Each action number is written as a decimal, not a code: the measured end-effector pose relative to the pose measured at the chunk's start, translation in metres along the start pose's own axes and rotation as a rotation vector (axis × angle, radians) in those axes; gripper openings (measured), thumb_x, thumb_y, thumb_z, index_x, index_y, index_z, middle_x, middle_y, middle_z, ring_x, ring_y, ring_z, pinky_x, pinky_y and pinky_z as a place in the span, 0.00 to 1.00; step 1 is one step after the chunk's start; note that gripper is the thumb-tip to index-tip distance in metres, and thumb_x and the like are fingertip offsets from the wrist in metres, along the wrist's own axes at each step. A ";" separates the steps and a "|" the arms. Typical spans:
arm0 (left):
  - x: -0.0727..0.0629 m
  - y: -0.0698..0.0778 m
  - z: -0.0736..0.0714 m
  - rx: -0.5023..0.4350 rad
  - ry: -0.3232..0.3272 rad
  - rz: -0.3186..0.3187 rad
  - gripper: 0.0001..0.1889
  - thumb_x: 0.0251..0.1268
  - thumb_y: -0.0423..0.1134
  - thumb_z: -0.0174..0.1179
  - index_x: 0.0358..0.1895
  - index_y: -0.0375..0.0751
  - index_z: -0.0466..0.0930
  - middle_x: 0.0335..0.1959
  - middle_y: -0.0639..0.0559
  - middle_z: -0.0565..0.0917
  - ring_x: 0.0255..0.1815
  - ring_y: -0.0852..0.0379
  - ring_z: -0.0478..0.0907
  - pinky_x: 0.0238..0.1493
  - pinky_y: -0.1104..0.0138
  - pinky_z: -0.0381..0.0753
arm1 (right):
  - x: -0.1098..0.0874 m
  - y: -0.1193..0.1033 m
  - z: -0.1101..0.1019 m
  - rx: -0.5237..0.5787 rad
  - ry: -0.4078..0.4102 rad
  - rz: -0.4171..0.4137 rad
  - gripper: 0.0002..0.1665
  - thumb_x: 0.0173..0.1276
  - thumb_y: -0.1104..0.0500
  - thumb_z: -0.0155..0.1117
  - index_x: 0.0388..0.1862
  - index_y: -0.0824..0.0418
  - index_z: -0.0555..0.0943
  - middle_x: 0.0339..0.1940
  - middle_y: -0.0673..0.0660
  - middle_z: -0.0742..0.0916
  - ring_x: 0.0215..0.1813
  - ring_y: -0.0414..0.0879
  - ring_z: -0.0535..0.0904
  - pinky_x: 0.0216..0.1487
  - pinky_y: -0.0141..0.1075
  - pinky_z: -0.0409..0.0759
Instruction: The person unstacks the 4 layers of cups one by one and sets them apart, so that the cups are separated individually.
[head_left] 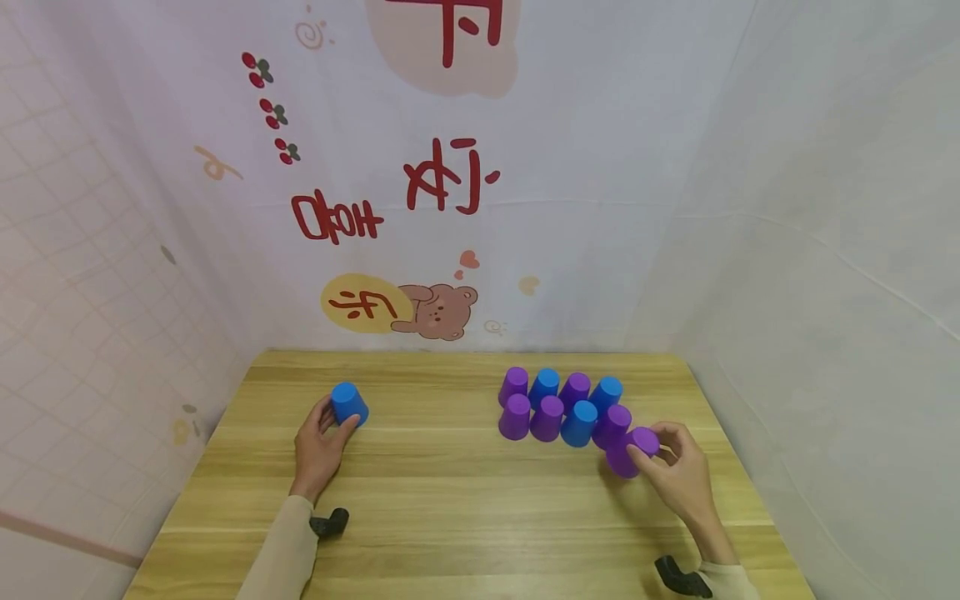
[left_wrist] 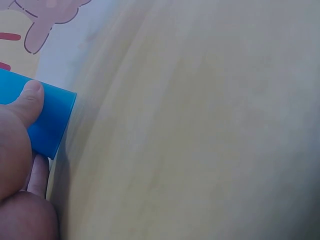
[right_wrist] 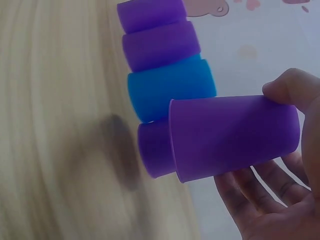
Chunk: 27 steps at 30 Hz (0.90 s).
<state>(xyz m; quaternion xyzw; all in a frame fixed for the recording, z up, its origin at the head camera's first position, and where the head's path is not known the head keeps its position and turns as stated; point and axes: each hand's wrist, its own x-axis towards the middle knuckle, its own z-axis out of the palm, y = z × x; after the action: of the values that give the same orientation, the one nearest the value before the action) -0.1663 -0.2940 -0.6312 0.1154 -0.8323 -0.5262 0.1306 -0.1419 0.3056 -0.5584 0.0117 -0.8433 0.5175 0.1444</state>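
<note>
At the left of the table my left hand grips a blue cup that stands upside down, thumb on its near side. The left wrist view shows that thumb pressed on the blue wall of the cup, its rim close to the wood. On the right my right hand holds a purple cup upside down, thumb and fingers near its narrow base. In the right wrist view this purple cup is raised off the table, its shadow below, and overlaps the end purple cup of the front row.
Two rows of upside-down cups, purple and blue, stand close together right of centre. Behind the wooden table hangs a white printed cloth; cloth also closes off both sides. Black wrist mounts sit at the sleeves.
</note>
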 end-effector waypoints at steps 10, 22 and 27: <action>0.001 0.001 0.001 -0.019 -0.005 0.007 0.41 0.84 0.47 0.70 0.89 0.37 0.63 0.84 0.28 0.73 0.84 0.30 0.75 0.83 0.46 0.75 | -0.003 0.014 0.001 -0.040 -0.025 0.068 0.30 0.67 0.63 0.87 0.61 0.69 0.79 0.54 0.57 0.89 0.51 0.25 0.85 0.54 0.17 0.89; -0.001 0.001 0.000 -0.018 0.000 0.003 0.40 0.84 0.46 0.70 0.89 0.37 0.62 0.85 0.27 0.73 0.84 0.29 0.74 0.84 0.44 0.74 | -0.007 0.027 0.006 -0.072 -0.038 0.076 0.31 0.68 0.62 0.87 0.63 0.67 0.80 0.59 0.64 0.91 0.53 0.24 0.83 0.55 0.15 0.87; -0.001 0.002 0.000 -0.017 -0.003 0.004 0.40 0.85 0.46 0.69 0.89 0.37 0.63 0.85 0.28 0.73 0.84 0.30 0.74 0.84 0.43 0.73 | -0.007 0.027 0.007 -0.068 -0.036 0.084 0.32 0.68 0.61 0.88 0.63 0.67 0.80 0.59 0.63 0.91 0.53 0.26 0.83 0.55 0.15 0.87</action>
<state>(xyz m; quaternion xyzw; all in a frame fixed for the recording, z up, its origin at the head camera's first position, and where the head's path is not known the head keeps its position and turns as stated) -0.1657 -0.2926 -0.6300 0.1120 -0.8283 -0.5331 0.1314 -0.1415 0.3115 -0.5866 -0.0192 -0.8626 0.4939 0.1079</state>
